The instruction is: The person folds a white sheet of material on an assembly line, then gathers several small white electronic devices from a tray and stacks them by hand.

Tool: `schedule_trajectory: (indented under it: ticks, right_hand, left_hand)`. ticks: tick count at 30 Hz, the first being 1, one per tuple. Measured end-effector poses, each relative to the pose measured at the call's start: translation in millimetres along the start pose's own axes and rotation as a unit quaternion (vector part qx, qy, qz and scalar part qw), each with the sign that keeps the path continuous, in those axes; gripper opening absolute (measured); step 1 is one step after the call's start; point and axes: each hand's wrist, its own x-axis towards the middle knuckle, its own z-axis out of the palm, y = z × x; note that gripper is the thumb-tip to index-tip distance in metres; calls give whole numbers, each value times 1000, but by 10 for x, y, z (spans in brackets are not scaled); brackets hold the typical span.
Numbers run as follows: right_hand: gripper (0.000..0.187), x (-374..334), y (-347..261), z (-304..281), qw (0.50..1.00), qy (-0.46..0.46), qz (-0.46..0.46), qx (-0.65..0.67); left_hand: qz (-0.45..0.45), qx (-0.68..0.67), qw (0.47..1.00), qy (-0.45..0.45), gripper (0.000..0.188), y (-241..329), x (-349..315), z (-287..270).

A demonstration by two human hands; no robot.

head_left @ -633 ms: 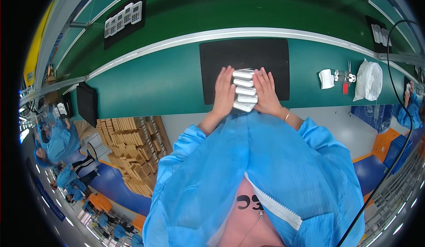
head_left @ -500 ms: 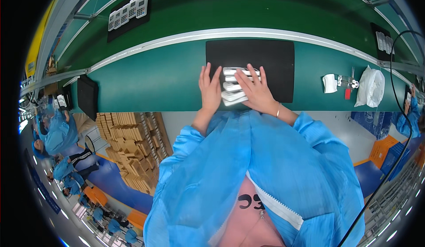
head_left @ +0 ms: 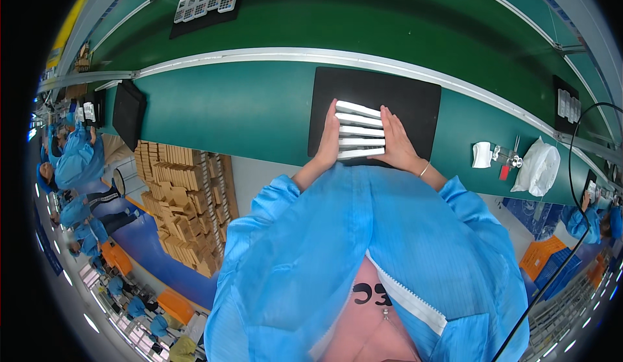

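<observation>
Several slim white handheld devices [head_left: 360,132] stand on edge in a row on a black mat [head_left: 409,89], their narrow sides facing up. My left hand [head_left: 329,138] lies flat along the left ends of the row, fingers together and pointing away from me. Against the right ends presses my right hand [head_left: 398,140], so the row is gripped between both palms. The faces of these devices are turned out of sight. The mat rests on the green workbench [head_left: 227,109].
Keypad devices of similar white lie on a dark mat [head_left: 207,2] at the far left. On the right are a white plastic bag [head_left: 538,167], a clear bottle [head_left: 506,156], a folded white cloth [head_left: 481,155] and a red piece [head_left: 504,172]. Stacked cardboard [head_left: 175,200] stands below left. A black cable [head_left: 574,161] hangs right.
The devices have gone from uneven and slanted to an evenly lined-up row. My right hand has slid off their tops to their right ends, and my left has closed in on the left ends.
</observation>
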Motion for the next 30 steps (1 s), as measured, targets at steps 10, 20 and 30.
schedule_trajectory:
  ticks: [10,20,30]
  right_hand:
    - [101,125,-351,-331,992,30,24,117]
    - [98,441,-759,-431,988,77,-57,119]
    - [63,-448,26,9,967,94,127,-198]
  left_hand:
    - [146,254,950,-109,98,712,85,-281]
    - [221,394,874,-178,106,601,115,-525]
    - [138,345,927,-56,110,33,-45,-634]
